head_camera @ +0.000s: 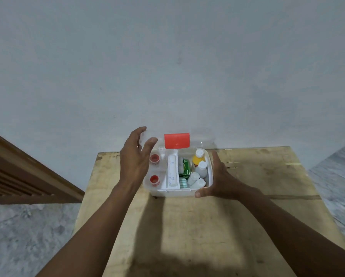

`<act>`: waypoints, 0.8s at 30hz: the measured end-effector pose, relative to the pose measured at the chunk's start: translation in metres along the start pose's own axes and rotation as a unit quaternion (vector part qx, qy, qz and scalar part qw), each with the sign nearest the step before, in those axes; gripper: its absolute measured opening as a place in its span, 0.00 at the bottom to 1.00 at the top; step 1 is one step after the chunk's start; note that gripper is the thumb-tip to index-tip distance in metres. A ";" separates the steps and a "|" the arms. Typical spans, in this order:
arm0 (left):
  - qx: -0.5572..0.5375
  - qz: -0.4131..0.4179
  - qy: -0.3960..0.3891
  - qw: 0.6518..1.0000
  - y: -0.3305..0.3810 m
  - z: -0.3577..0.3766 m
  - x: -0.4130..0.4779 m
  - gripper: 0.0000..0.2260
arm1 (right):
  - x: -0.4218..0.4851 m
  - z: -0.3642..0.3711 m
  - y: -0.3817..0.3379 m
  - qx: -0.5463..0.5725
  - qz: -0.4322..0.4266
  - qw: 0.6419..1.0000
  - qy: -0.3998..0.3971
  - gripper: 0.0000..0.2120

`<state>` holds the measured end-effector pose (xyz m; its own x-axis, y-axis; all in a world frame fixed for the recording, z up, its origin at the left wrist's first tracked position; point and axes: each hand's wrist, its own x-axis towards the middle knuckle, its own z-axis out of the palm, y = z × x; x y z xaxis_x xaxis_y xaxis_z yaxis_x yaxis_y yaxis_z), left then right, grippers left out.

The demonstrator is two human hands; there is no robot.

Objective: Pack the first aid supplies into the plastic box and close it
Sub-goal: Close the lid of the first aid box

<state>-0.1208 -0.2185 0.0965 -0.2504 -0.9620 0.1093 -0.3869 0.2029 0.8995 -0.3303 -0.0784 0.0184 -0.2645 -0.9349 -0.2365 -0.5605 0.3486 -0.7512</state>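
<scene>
In the head view, the only writing we can find is on a green carton (pixel 186 167) in the plastic box (pixel 173 192). It has white letters down its side, perhaps "dento", but they are too small to be sure. A long white pack (pixel 172 170) nearer the left hand carries faint blue marks that we cannot read.

The left hand (pixel 135 158) is spread wide, fingers straight and apart. It stands at the left end of the box, beside two red-capped jars (pixel 154 169). Its fingertips reach the edge of the raised clear lid (pixel 204 141), and we cannot tell if they touch it. The red latch (pixel 176 140) on the lid is just right of this hand.

The right hand (pixel 219 181) grips the right end of the box, thumb bent round the front corner. Just left of it are a yellow bottle (pixel 197 159), a white bottle (pixel 201 169) and white rolls (pixel 196 180).

The box stands open on the desk (pixel 187 226), between both hands.
</scene>
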 end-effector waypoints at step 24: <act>-0.077 -0.073 -0.019 0.994 -0.040 -0.002 -0.077 0.26 | -0.036 0.005 -0.068 0.335 0.130 0.914 0.188 0.50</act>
<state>-0.0838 -0.1530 0.0529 -0.2359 -0.9709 -0.0405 -0.2809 0.0282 0.9593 -0.2784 -0.0689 0.0749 -0.6415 -0.6936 -0.3277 0.1327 0.3205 -0.9379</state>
